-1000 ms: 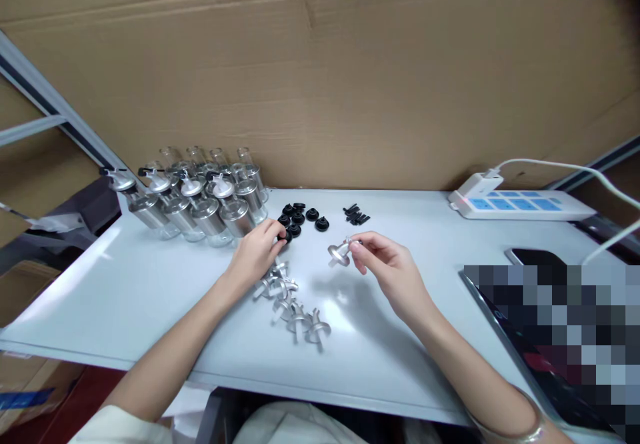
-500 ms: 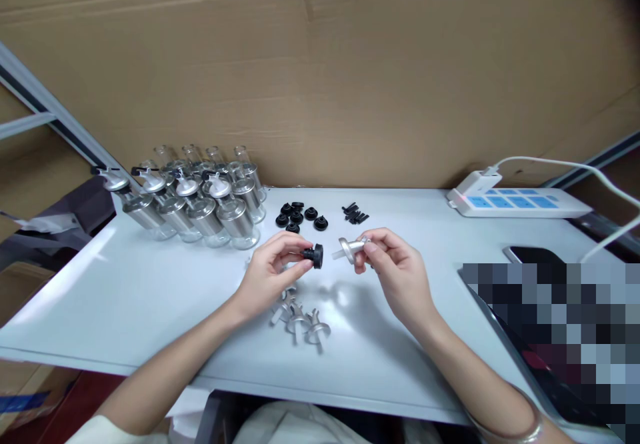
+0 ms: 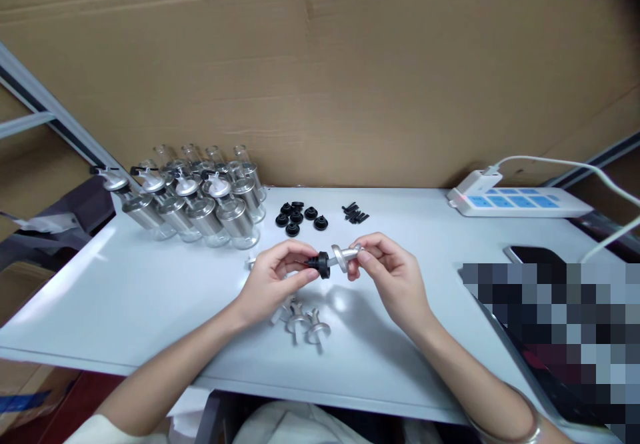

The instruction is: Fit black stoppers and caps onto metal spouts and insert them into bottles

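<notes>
My left hand [image 3: 273, 279] pinches a black rubber stopper [image 3: 321, 265] above the white table [image 3: 150, 284]. My right hand [image 3: 387, 267] pinches a silver metal spout piece [image 3: 344, 257]. The stopper and the spout meet end to end between the two hands, just above the table's middle. Several more silver spout pieces [image 3: 303, 317] lie on the table right below my left hand. A small group of black stoppers [image 3: 299, 216] lies farther back. A little pile of small black parts [image 3: 355, 213] sits to their right.
Several glass bottles with metal tops [image 3: 200, 197] stand at the back left. A white power strip [image 3: 515, 202] with its cable lies at the back right. A dark phone [image 3: 533, 255] lies at the right, beside a blurred-out area. A cardboard wall [image 3: 320, 77] rises behind the table.
My left hand took a black stopper from the group at the back and carried it to the middle. My right hand turned the spout toward it, and the two parts now meet.
</notes>
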`<state>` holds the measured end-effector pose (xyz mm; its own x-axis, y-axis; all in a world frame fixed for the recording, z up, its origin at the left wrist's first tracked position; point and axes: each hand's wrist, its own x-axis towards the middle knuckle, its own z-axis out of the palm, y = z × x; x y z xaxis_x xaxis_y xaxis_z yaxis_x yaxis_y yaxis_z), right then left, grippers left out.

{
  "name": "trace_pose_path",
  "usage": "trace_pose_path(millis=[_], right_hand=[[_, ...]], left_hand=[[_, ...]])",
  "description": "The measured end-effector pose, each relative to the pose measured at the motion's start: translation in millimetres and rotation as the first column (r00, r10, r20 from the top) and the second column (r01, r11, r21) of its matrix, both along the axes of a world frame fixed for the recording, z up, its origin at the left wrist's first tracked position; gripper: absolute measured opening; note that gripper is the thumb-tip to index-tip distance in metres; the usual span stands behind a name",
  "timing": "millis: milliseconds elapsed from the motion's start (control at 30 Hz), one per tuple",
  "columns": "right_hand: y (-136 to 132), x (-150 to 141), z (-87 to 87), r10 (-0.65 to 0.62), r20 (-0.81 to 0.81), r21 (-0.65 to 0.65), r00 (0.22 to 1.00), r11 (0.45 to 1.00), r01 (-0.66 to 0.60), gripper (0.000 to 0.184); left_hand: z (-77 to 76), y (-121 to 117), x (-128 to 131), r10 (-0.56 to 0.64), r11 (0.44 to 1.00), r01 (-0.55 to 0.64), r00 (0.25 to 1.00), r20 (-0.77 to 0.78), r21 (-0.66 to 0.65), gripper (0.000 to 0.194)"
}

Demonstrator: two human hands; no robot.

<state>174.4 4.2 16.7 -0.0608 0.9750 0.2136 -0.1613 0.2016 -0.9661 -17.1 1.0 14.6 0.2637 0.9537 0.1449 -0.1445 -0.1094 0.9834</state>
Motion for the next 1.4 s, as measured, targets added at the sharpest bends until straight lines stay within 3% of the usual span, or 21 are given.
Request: trace_pose_path(millis=[300,533,800,1000,1200,1400], right_hand=[[-2.5,-0.5,-1.5,0.039,0.021,0.055,0.999,0.998,-0.04,0.024],[-2.9,2.5,-3.0,0.069,0.173,0.138,0.983,0.986,-0.094,0.021],[-4.5,2.9,-9.7,-0.037,0.374,0.268,0.927,0.961,-0.07,0.008],[-4.9,2.8,-5.5,-0.086,0.394,0.377,0.915,0.923,-0.076,0.005],[-6.7,3.3,-3.2,-0.159,0.418,0.481,0.894,0.874,-0.07,0.006],[-7.0,2.7,-4.7,-0.165,0.409,0.502,0.898,0.862,-0.07,0.006]], left_hand=[[0.2,-1.5,0.5,0.001,1.0,-0.001,1.0,0.027,0.023,0.021],[2.7,-0.4,-0.3,0.047,0.996,-0.049,0.999,0.024,0.07,0.017],[-0.2,0.3,-0.9,0.061,0.986,-0.063,0.998,0.014,0.152,0.02],[3.9,0.4,-0.3,0.098,0.985,-0.102,0.995,0.035,0.143,0.018],[5.6,0.4,-0.4,0.141,0.956,-0.134,0.99,-0.012,0.263,0.015],[4.2,1.0,-2.4,0.157,0.94,-0.133,0.986,-0.051,0.316,0.014]])
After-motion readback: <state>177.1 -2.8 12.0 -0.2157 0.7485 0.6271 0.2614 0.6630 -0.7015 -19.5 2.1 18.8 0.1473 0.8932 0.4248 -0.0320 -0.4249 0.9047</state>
